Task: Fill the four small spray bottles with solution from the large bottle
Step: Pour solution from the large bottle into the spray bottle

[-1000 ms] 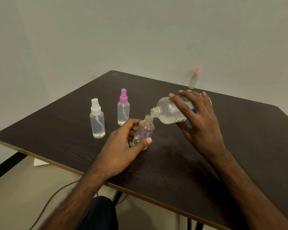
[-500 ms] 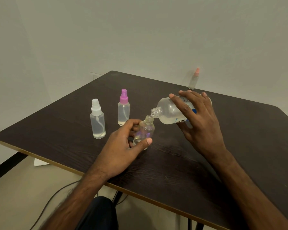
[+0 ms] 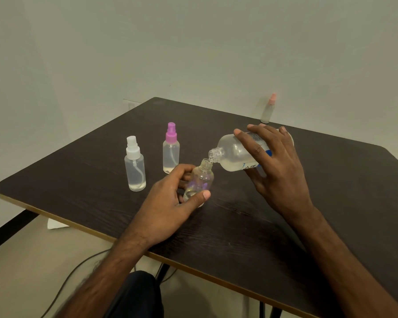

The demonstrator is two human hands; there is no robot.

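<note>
Dark table [image 3: 331, 203]: bare surface to the right of the hands. Right hand [image 3: 278, 171] wraps the tipped large bottle [image 3: 233, 154], whose mouth is over the uncapped small bottle [image 3: 201, 180]. Blue-printed label mostly covered, unreadable. Left hand [image 3: 168, 203] grips that small bottle mid-table. White-capped spray bottle [image 3: 135, 167] and pink-capped spray bottle [image 3: 171, 150] stand upright to the left; peach-capped bottle [image 3: 268, 109] at the far edge.

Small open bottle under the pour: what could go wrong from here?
1. The small open bottle has a narrow neck, and the mouth of the large bottle sits right at its rim. A slight wobble of the right hand could send solution down the outside onto the table.
2. The left hand grips that bottle low down, so a nudge from the large bottle might tip it.
</note>
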